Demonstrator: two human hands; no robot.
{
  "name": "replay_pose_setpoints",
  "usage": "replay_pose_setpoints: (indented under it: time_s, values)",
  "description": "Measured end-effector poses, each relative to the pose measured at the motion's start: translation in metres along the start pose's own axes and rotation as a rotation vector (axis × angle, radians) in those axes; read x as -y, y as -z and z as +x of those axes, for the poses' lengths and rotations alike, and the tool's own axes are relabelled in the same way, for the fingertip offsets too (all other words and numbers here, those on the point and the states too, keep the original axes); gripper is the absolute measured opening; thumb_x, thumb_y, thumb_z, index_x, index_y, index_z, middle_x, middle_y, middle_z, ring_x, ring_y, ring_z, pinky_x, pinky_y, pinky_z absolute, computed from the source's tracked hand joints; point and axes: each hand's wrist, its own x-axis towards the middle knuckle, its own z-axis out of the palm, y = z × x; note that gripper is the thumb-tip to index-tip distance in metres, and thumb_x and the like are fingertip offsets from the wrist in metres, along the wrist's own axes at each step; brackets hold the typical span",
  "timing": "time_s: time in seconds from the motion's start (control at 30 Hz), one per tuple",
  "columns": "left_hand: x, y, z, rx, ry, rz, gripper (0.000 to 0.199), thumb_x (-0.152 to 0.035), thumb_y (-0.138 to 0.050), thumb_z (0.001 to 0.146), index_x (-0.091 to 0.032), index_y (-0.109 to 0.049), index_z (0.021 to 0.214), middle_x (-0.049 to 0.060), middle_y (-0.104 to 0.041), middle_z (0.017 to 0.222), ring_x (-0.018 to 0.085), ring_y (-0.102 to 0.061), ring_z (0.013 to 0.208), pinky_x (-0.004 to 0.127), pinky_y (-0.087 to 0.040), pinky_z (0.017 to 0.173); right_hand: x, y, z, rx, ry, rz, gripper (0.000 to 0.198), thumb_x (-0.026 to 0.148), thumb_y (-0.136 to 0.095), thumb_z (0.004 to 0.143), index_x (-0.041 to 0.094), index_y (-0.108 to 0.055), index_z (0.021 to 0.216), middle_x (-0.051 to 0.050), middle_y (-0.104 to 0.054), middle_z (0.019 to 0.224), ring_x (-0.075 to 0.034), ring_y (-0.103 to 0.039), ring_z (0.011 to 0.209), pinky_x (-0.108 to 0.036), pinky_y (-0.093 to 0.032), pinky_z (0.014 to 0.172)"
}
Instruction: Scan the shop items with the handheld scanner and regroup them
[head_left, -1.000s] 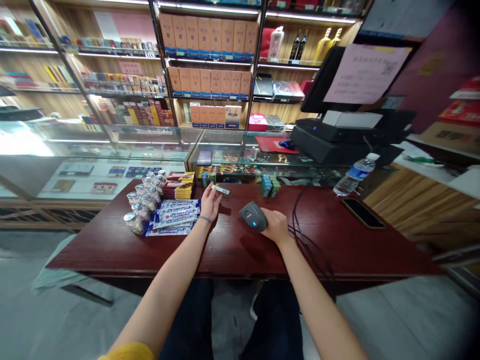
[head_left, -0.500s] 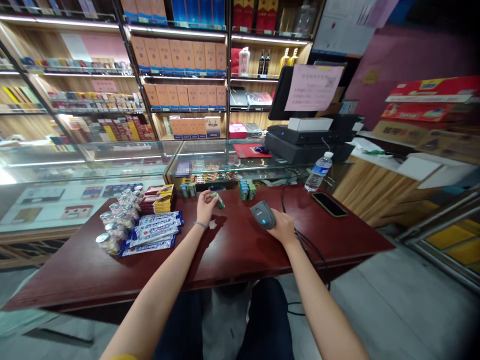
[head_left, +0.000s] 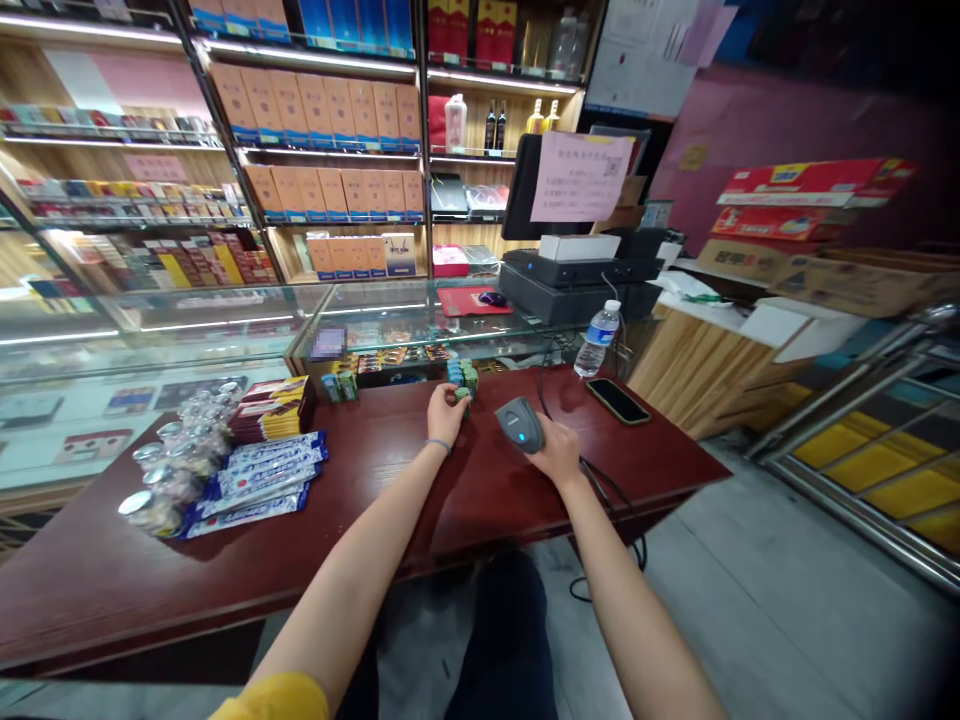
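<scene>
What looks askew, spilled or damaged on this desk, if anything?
The blue-and-white packets on the desk look askew: they overlap at uneven angles. I see no spill, and the barcode scanner in the right hand shows no obvious damage.

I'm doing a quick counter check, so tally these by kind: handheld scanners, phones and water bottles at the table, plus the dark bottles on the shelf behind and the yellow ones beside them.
Handheld scanner: 1, in the right hand
Phone: 1
Water bottle: 1
Dark bottles: 2
Yellow bottles: 2
Total: 7
</scene>
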Motion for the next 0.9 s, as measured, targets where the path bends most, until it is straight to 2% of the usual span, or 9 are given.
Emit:
replay_pose_setpoints:
  time_s: [0.2,0.4,0.6,0.9]
  values:
    - [0.002,-0.024,0.000,-0.005,-0.020,0.068,0.030,-0.023,-0.073,0.073,-0.018,-0.056,0.097,0.004,-0.061,0.093,0.015,-0.058,0.081,0.030,-0.047,0.078,-0.006,0.004,-0.007,0.006,0.014,-0.007,0.034,0.036,-0.054,0.078,0.014,-0.061,0.104,-0.008,-0.070,0.082,-0.018,-0.062,0.069,-0.028,-0.040,0.064]
    - [0.013,-0.037,0.003,-0.057,-0.088,0.121,0.033,-0.017,-0.072,0.072,-0.019,-0.056,0.102,0.005,-0.057,0.096,0.018,-0.056,0.087,0.034,-0.047,0.084,-0.006,0.003,-0.010,0.023,0.021,-0.003,0.034,0.036,-0.053,0.080,0.014,-0.062,0.105,-0.007,-0.069,0.081,-0.018,-0.062,0.070,-0.029,-0.040,0.066]
    - [0.022,-0.043,0.004,-0.073,-0.044,0.034,0.040,-0.008,-0.067,0.071,-0.019,-0.054,0.107,0.005,-0.054,0.098,0.018,-0.055,0.087,0.036,-0.048,0.087,-0.007,0.001,-0.011,0.037,-0.003,-0.007,0.034,0.034,-0.052,0.078,0.015,-0.062,0.105,-0.006,-0.068,0.077,-0.019,-0.061,0.070,-0.029,-0.041,0.066]
    - [0.024,-0.043,0.004,-0.071,-0.032,0.102,0.040,-0.005,-0.062,0.072,-0.018,-0.054,0.109,0.007,-0.054,0.100,0.019,-0.056,0.089,0.037,-0.048,0.086,-0.005,0.000,-0.011,0.008,0.011,0.016,0.034,0.035,-0.053,0.079,0.014,-0.060,0.105,-0.006,-0.069,0.080,-0.018,-0.063,0.071,-0.029,-0.041,0.067]
